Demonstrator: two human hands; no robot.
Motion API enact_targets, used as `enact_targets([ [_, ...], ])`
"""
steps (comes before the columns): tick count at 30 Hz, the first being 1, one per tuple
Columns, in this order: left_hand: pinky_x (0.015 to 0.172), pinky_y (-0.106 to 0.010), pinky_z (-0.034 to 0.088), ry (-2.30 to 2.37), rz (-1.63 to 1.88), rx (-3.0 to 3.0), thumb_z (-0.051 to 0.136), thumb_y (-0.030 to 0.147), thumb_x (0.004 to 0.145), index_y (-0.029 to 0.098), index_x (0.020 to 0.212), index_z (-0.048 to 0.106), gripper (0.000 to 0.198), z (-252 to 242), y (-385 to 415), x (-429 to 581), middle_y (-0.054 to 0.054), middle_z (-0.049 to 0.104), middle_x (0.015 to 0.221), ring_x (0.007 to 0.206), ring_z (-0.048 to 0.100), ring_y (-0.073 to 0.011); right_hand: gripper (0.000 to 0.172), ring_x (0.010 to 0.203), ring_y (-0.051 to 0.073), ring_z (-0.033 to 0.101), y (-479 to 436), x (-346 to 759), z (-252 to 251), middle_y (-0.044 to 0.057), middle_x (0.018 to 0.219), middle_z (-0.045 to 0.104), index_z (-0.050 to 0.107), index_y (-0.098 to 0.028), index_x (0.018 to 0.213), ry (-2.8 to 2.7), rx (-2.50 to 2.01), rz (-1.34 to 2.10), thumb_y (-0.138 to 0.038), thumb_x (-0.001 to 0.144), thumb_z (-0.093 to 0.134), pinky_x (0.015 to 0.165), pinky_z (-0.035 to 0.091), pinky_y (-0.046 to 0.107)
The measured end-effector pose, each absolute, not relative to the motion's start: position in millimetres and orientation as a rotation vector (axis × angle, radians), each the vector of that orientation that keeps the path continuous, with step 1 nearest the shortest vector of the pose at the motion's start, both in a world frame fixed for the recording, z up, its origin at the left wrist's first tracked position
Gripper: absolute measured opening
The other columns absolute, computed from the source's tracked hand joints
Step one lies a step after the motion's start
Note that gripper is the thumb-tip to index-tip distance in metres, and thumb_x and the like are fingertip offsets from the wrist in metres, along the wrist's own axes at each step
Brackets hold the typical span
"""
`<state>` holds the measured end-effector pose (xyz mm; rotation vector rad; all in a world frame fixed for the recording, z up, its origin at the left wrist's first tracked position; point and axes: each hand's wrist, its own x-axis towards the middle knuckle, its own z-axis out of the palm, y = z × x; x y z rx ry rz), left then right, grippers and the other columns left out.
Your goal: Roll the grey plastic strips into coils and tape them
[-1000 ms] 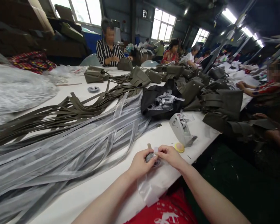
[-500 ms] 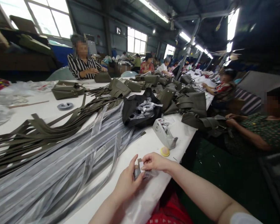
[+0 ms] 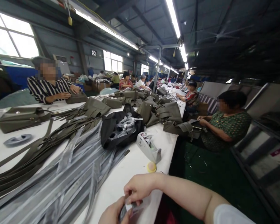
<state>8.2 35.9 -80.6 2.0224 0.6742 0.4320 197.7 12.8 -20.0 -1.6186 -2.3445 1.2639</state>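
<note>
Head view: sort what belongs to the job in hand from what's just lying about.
Likely in the job:
grey coil with white strip, between the left hand and right hand
black cloth bag of similar grey coils
grey plastic tape dispenser

Apparently lying about:
small round yellow-rimmed disc
boxy olive-green handbag, far left

Leathery matt meets glossy plastic, all on a smooth white table
The coil at the near right edge looks slick and grey, with a smooth, paper-like white band. Long grey strips are under clear, crinkly plastic film — super glossy. The olive straps beside them look matt and leathery, same as the boxy bag toward the far edge, which has shiny, metal-looking studs. Black pouch looks like soft, dull cloth. Tape dispenser by the right edge — hard grey plastic, slight sheen.
</note>
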Motion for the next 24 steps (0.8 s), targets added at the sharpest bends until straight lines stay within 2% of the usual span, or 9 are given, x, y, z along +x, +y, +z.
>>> enact_targets([
  [3, 0.083, -0.027, 0.049, 0.713, 0.454, 1.933, 0.056, 0.041, 0.081, 0.019, 0.097, 0.072, 0.031, -74, 33, 9, -0.006, 0.074, 0.092, 0.089, 0.065, -0.0236, 0.010, 0.077, 0.017, 0.064, -4, 188, -20, 0.003, 0.083, 0.071, 0.063, -0.019, 0.086, -2.471, -1.698, 0.566, -0.028, 0.086, 0.058, 0.066, 0.043, 0.024],
  [5, 0.077, -0.027, 0.049, 0.713, 0.430, 1.863, 0.056, 0.041, 0.081, 0.018, 0.091, 0.073, 0.030, -71, 31, 10, -0.005, 0.073, 0.085, 0.080, 0.064, -0.0225, 0.012, 0.079, 0.019, 0.064, -14, 185, -27, 0.006, 0.090, 0.071, 0.064, -0.018, 0.090, -2.404, -1.736, 0.360, -0.025, 0.087, 0.055, 0.066, 0.042, 0.026],
  [9, 0.062, -0.024, 0.043, 0.740, 0.348, 1.757, 0.058, 0.041, 0.079, 0.014, 0.087, 0.073, 0.032, -72, 33, 10, -0.003, 0.069, 0.074, 0.065, 0.057, -0.0171, 0.019, 0.079, 0.020, 0.063, -19, 190, -40, 0.008, 0.088, 0.070, 0.066, -0.016, 0.091, -2.357, -1.699, 0.447, -0.025, 0.092, 0.049, 0.068, 0.041, 0.028],
  [14, 0.052, -0.021, 0.034, 0.754, 0.361, 1.760, 0.061, 0.046, 0.076, 0.014, 0.081, 0.072, 0.034, -72, 29, 7, 0.002, 0.060, 0.060, 0.054, 0.046, -0.0120, 0.018, 0.077, 0.017, 0.063, -7, 199, -28, 0.004, 0.085, 0.072, 0.071, -0.020, 0.090, -2.462, -1.553, 0.577, -0.027, 0.091, 0.054, 0.067, 0.039, 0.025],
  [18, 0.054, -0.022, 0.035, 0.752, 0.377, 1.839, 0.059, 0.043, 0.077, 0.016, 0.082, 0.073, 0.031, -72, 27, 6, 0.002, 0.059, 0.059, 0.053, 0.046, -0.0124, 0.013, 0.071, 0.017, 0.062, -3, 196, -17, 0.004, 0.081, 0.072, 0.070, -0.019, 0.088, -2.506, -1.581, 0.534, -0.025, 0.088, 0.058, 0.061, 0.037, 0.024],
  [21, 0.060, -0.023, 0.040, 0.730, 0.422, 1.817, 0.057, 0.037, 0.078, 0.016, 0.088, 0.074, 0.028, -73, 28, 8, 0.000, 0.065, 0.069, 0.060, 0.052, -0.0140, 0.013, 0.074, 0.019, 0.061, -11, 191, -21, 0.007, 0.083, 0.070, 0.068, -0.017, 0.088, -2.524, -1.637, 0.419, -0.023, 0.088, 0.056, 0.064, 0.039, 0.027],
  [24, 0.067, -0.025, 0.043, 0.743, 0.481, 1.683, 0.058, 0.029, 0.073, 0.014, 0.093, 0.074, 0.029, -76, 31, 11, -0.002, 0.070, 0.078, 0.068, 0.056, -0.0159, 0.020, 0.081, 0.021, 0.059, -28, 186, -35, 0.010, 0.090, 0.066, 0.064, -0.014, 0.104, -2.605, -1.618, 0.162, -0.016, 0.090, 0.050, 0.071, 0.044, 0.031],
])
